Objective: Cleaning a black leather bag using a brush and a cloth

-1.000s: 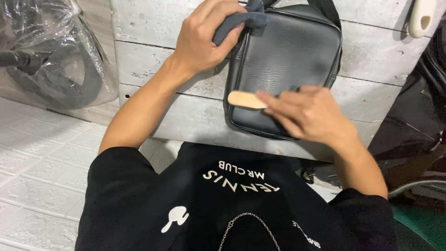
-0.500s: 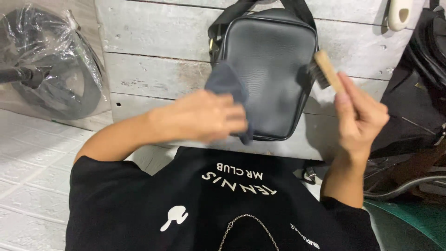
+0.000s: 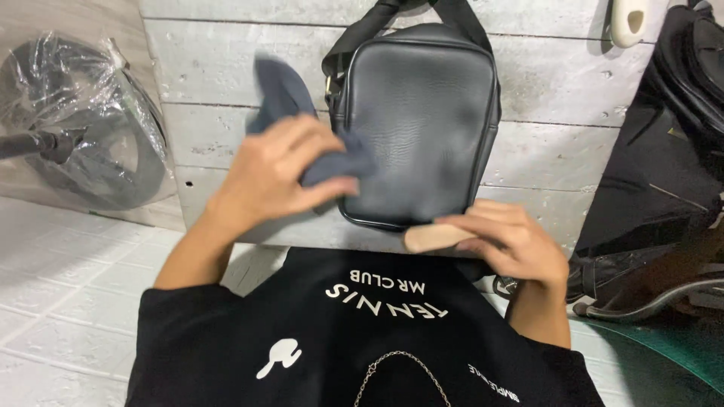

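Nearest, the right hand (image 3: 507,243) is closed around a pale wooden brush handle (image 3: 436,237) at the bottom edge of the black leather bag (image 3: 418,124). The left hand (image 3: 273,175) pinches a dark grey cloth (image 3: 302,124) against the bag's left side. The bag lies flat on whitewashed planks (image 3: 550,90). Farther left sits a round black object wrapped in clear plastic (image 3: 94,124).

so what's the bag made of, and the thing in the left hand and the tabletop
Bag: looks like black leather or faux leather, with a fine pebbled grain and soft sheen. Cloth in the left hand: soft dark grey fabric, limp and folding. Tabletop: whitewashed wooden planks, with visible seams and knots.
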